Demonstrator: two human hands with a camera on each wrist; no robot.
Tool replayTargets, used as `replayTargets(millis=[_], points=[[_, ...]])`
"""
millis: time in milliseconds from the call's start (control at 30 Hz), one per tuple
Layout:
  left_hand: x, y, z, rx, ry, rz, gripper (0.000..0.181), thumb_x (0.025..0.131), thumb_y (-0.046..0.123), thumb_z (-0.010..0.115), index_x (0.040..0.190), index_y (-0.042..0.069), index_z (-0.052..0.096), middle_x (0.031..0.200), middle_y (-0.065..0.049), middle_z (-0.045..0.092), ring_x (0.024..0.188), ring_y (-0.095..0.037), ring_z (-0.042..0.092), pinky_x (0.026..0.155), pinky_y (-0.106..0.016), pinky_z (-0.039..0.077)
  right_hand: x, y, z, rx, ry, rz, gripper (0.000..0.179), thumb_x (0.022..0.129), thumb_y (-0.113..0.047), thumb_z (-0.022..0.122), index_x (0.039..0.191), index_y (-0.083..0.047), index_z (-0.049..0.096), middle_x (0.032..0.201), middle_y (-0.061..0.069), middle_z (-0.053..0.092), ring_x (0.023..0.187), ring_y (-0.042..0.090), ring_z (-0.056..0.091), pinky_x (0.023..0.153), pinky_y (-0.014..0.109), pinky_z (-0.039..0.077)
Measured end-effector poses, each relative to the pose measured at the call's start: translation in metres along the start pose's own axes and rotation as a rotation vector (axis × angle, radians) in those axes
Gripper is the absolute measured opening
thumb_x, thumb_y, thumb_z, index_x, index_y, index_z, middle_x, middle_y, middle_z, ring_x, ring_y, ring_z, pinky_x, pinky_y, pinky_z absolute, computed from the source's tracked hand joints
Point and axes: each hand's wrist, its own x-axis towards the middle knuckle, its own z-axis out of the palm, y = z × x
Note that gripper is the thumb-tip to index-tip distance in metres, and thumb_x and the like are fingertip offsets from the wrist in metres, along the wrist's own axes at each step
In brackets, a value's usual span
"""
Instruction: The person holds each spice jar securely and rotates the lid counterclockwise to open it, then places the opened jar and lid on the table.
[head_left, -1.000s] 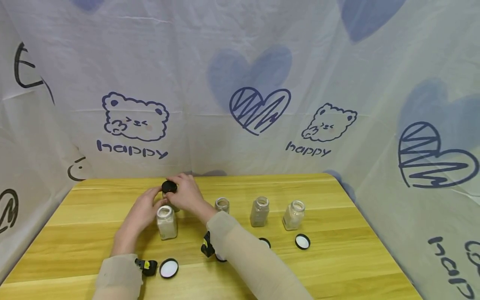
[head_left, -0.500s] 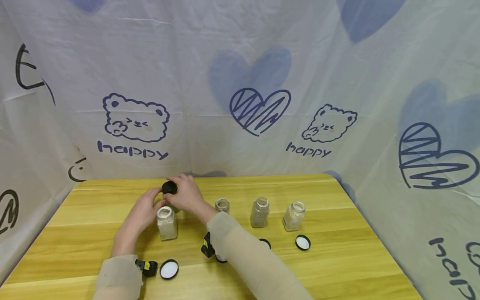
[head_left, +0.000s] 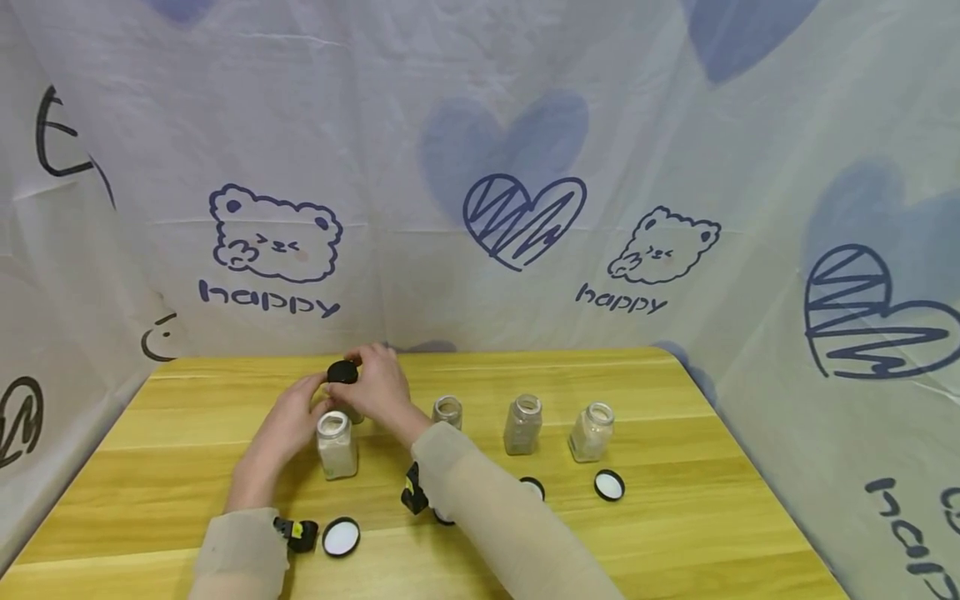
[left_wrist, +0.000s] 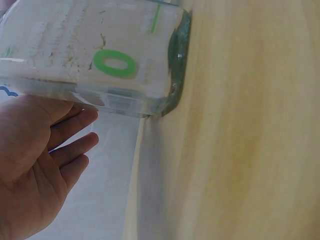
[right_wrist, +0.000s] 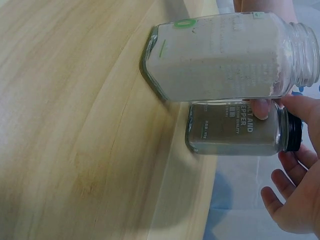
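Note:
At the back left of the table, my right hand (head_left: 381,387) pinches the black lid (head_left: 342,372) on top of a seasoning jar. In the right wrist view this jar (right_wrist: 235,127) stands upright on the table, printed with "salt and pepper" and filled with brownish powder. My left hand (head_left: 288,421) holds the same jar's side, a fingertip (right_wrist: 260,108) showing against the glass. An uncapped glass jar (head_left: 337,454) of pale powder stands just in front and hides much of it. The left wrist view shows this pale jar (left_wrist: 75,65) close up, with a green oval mark.
To the right stand three more uncapped jars: one partly behind my right forearm (head_left: 447,410), another in the middle (head_left: 522,427) and a third (head_left: 591,433). Upturned black lids with white liners lie nearer me, including a left lid (head_left: 341,537) and a right lid (head_left: 609,485).
My right hand's fingers have turned slightly about the black lid. My left hand stays on the jar, and the view has shifted a little.

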Motion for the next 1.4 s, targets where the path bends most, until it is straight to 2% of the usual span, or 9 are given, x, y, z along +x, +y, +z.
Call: replayTargets(millis=[367, 900, 1200, 1400], points=[[0.0024, -0.0016, -0.0008, -0.01, 0.002, 0.007, 0.047, 0.106, 0.004, 0.055, 0.149, -0.011, 0.045, 0.148, -0.037, 0.047, 0.138, -0.056, 0.042, 0.115, -0.068, 0.034, 0.002, -0.0018, -0.0022, -0.005, -0.019, -0.019, 0.05, 0.088, -0.039, 0.083, 0.132, -0.019, 0.07, 0.129, -0.003, 0.064, 0.113, 0.013, 0.053, 0.09, 0.023, 0.05], [-0.0001, -0.0005, -0.0018, -0.004, -0.005, 0.007, 0.05, 0.107, 0.008, 0.056, 0.151, -0.011, 0.042, 0.15, -0.037, 0.044, 0.139, -0.056, 0.041, 0.116, -0.068, 0.034, 0.0001, -0.0047, -0.0055, -0.064, -0.083, -0.091, 0.056, 0.092, -0.031, 0.077, 0.145, -0.02, 0.063, 0.14, -0.002, 0.063, 0.122, 0.015, 0.055, 0.101, 0.025, 0.049], [0.0009, -0.0005, -0.0012, 0.005, 0.01, 0.022, 0.046, 0.105, 0.003, 0.056, 0.147, -0.013, 0.045, 0.147, -0.038, 0.047, 0.137, -0.056, 0.043, 0.114, -0.067, 0.036, 0.0015, -0.0064, -0.0044, -0.029, -0.038, -0.045, 0.055, 0.089, -0.034, 0.081, 0.139, -0.019, 0.064, 0.132, -0.001, 0.062, 0.115, 0.014, 0.054, 0.09, 0.023, 0.05], [0.0005, -0.0002, -0.0007, 0.004, 0.003, 0.01, 0.046, 0.105, 0.003, 0.056, 0.147, -0.013, 0.046, 0.147, -0.037, 0.047, 0.137, -0.056, 0.043, 0.114, -0.067, 0.036, 0.0028, -0.0055, -0.0017, -0.054, -0.024, -0.017, 0.051, 0.087, -0.04, 0.084, 0.132, -0.021, 0.068, 0.125, -0.003, 0.062, 0.113, 0.014, 0.053, 0.088, 0.024, 0.05]])
